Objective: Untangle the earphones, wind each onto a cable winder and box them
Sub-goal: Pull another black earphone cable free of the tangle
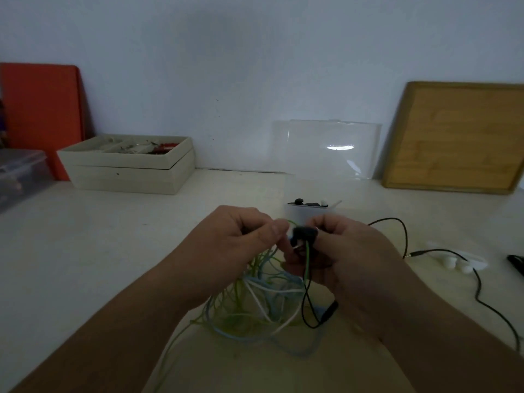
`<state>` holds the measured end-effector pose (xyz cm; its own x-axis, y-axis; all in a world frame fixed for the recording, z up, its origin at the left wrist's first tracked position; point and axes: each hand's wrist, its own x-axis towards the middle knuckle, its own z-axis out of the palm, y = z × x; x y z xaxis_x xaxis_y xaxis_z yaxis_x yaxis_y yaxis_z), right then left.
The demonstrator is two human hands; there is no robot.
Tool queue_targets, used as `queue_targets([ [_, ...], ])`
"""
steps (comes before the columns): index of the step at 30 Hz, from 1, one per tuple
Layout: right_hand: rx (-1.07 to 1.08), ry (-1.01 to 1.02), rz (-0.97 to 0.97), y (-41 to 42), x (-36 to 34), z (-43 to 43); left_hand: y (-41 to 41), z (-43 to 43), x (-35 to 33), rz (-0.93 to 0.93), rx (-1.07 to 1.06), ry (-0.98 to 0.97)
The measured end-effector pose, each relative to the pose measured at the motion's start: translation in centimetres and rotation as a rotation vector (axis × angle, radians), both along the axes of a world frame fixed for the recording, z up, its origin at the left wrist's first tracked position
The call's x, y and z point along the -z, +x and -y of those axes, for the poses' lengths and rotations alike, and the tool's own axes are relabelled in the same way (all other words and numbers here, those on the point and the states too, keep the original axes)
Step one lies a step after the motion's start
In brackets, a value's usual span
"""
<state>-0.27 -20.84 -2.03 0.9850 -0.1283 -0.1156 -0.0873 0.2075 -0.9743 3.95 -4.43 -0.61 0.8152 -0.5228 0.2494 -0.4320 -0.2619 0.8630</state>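
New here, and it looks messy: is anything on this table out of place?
Yes: a tangle of green, blue and white earphone cables lies knotted on the table. The left hand pinches its strands, the right hand a black piece. A black cable trails loose to the right.

1. Wall (226, 66): plain, pale bluish-white, a few small dark specks near the middle.
2. Table (99, 236): cream top, butts against the wall.
3. Red board (39, 109): far left, leaning on the wall.
4. Wooden board (459, 137): right, also leaning on the wall, tilted.
5. Clear plastic panel (326, 148): propped between them, just beside the wooden board; bright glint of reflected light.
6. Cream box (127, 171): left, open-topped, near the wall.
7. Light: dim, cool overall.
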Motion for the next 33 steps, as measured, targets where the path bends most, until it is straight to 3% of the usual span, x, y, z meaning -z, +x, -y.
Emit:
queue_targets([
  [3,0.042,-0.482,0.094,-0.2,0.5,-0.5,-0.4,0.4,-0.2,-0.034,-0.001,-0.028],
  [5,0.059,-0.668,0.162,-0.1,0.8,-0.8,-0.4,0.3,-0.1,-0.081,0.040,-0.044],
  [8,0.051,-0.605,0.189,0.1,0.8,-0.9,-0.6,0.3,-0.3,-0.114,0.025,-0.021],
  [14,0.120,0.000,0.203,-0.2,-2.1,2.9,1.9,-2.3,-0.5,0.111,-0.361,0.252],
  [16,0.082,-0.069,0.203,-0.5,-2.6,4.2,2.7,-3.2,-0.3,0.149,-0.417,0.349],
  [19,0.060,-0.407,0.178,-0.6,-2.5,5.1,3.5,-3.8,0.3,0.235,-0.443,0.484],
  [21,0.025,-0.526,0.176,-0.8,-2.5,5.2,3.8,-3.8,0.7,0.336,-0.447,0.554],
  [23,-0.033,-0.528,0.169,-1.0,-2.7,5.1,3.4,-3.4,0.6,0.453,-0.505,0.497],
  [27,-0.166,-0.575,0.161,-1.7,-3.4,4.9,1.0,-1.8,-0.9,0.651,-0.500,0.140],
  [29,-0.215,-0.592,0.170,-1.9,-3.5,4.9,-0.5,0.1,-1.0,0.518,-0.296,0.085],
  [33,-0.237,-0.621,0.241,-2.0,-3.5,5.2,-1.6,3.7,0.1,-0.027,0.143,0.154],
])
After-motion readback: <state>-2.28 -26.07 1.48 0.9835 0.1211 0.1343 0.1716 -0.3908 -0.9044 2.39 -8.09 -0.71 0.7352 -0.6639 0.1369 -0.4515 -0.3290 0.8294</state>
